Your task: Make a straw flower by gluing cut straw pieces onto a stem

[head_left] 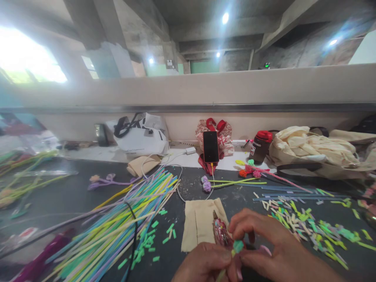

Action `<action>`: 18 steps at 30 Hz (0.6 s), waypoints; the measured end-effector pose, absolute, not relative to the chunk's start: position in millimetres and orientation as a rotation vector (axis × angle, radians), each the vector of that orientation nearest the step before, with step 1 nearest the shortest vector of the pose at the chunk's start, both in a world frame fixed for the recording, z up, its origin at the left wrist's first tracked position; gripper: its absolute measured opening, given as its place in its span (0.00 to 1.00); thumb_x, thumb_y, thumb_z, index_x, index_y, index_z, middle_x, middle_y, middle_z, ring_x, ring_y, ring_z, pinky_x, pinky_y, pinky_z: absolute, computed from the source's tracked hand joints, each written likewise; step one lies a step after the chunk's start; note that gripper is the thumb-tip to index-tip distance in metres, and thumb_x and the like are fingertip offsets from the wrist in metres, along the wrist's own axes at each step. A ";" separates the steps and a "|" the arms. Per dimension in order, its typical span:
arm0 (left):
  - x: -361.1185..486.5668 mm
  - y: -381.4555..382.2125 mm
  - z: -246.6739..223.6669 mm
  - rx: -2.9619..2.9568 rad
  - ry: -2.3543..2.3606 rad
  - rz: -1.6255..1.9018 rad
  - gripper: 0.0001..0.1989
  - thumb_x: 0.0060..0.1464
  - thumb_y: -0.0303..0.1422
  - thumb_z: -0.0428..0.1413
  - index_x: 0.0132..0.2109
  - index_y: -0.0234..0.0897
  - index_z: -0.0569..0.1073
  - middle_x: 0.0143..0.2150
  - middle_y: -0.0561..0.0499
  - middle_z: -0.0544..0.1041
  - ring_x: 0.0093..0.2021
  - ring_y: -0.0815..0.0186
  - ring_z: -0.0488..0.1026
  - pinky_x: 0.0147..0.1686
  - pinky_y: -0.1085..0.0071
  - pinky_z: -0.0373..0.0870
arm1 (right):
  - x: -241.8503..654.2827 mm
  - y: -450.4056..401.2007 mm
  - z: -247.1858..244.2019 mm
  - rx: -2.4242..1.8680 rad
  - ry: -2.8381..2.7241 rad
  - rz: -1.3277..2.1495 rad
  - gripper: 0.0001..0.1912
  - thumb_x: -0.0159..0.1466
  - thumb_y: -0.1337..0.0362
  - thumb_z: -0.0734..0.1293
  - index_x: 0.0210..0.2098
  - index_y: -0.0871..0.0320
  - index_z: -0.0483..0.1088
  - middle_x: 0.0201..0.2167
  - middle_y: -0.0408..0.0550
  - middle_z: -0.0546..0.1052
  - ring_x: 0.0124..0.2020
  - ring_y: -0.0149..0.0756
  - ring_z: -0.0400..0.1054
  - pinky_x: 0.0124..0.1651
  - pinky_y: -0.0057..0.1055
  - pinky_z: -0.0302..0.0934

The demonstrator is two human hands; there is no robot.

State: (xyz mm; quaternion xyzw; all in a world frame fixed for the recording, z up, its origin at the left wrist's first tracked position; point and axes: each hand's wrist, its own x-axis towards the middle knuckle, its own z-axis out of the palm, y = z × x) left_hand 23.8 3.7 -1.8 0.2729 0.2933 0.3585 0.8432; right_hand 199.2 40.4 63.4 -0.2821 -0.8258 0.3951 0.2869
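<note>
My left hand [202, 261] pinches a yellow-green fuzzy pipe-cleaner stem near the bottom edge of the view. At the top of that stem sits a small teal-green pipe-cleaner piece [238, 246]. My right hand [268, 241] closes around this green tip from the right, its fingertips against it. Pink bits show between and below the fingers, partly hidden. Just beyond my hands, a red glittery glue gun [221, 232] with a metal nozzle lies on a folded beige cloth [190, 225]; my hands cover its rear part.
Long coloured pipe cleaners [117, 219] fan out at left, crossed by a black cable [135, 231]. Short cut pieces [311, 227] lie scattered at right. Purple-headed flowers [207, 184], a propped phone [210, 147], a red-lidded bottle [261, 148] and bags [141, 135] line the back.
</note>
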 end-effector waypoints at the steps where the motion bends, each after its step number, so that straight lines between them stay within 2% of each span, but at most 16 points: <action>1: 24.1 3.7 -3.3 0.572 0.618 0.760 0.12 0.37 0.37 0.59 0.19 0.30 0.75 0.19 0.51 0.69 0.21 0.73 0.60 0.26 0.78 0.57 | 199.3 40.6 62.7 -0.752 -2.203 1.053 0.18 0.51 0.82 0.68 0.33 0.53 0.67 0.37 0.35 0.72 0.39 0.26 0.67 0.39 0.18 0.60; 3: 25.1 3.8 -5.5 0.564 0.607 0.773 0.12 0.37 0.37 0.59 0.19 0.30 0.76 0.20 0.50 0.70 0.21 0.73 0.59 0.25 0.78 0.56 | 199.6 40.6 62.0 -0.752 -2.201 1.051 0.18 0.51 0.82 0.68 0.33 0.53 0.67 0.36 0.35 0.72 0.39 0.26 0.67 0.39 0.18 0.60; 9: 26.0 5.2 -9.5 0.546 0.611 0.806 0.14 0.36 0.39 0.61 0.18 0.29 0.76 0.22 0.46 0.72 0.29 0.68 0.67 0.33 0.76 0.60 | 202.2 40.1 60.8 -0.821 -2.239 1.036 0.18 0.52 0.79 0.68 0.36 0.52 0.68 0.39 0.38 0.71 0.39 0.28 0.67 0.41 0.21 0.60; 11: 24.6 6.8 -13.9 0.575 0.621 0.799 0.15 0.36 0.40 0.60 0.18 0.29 0.75 0.21 0.46 0.72 0.27 0.68 0.67 0.31 0.76 0.59 | 203.3 40.3 59.6 -0.829 -2.258 1.031 0.18 0.53 0.78 0.68 0.38 0.51 0.67 0.40 0.38 0.71 0.38 0.28 0.67 0.41 0.22 0.60; 15: 22.3 9.6 -20.3 0.598 0.649 0.768 0.17 0.35 0.43 0.61 0.17 0.31 0.73 0.19 0.50 0.70 0.20 0.73 0.59 0.24 0.75 0.53 | 204.5 40.7 59.3 -0.833 -2.257 1.018 0.20 0.53 0.76 0.68 0.41 0.50 0.67 0.41 0.40 0.71 0.37 0.29 0.67 0.39 0.23 0.62; 18: 22.6 8.9 -15.9 0.597 0.648 0.769 0.18 0.34 0.44 0.63 0.18 0.31 0.73 0.17 0.52 0.68 0.20 0.72 0.60 0.24 0.75 0.52 | 205.4 40.8 62.2 -0.829 -2.211 1.047 0.20 0.53 0.72 0.69 0.44 0.49 0.66 0.43 0.42 0.71 0.37 0.32 0.68 0.37 0.24 0.63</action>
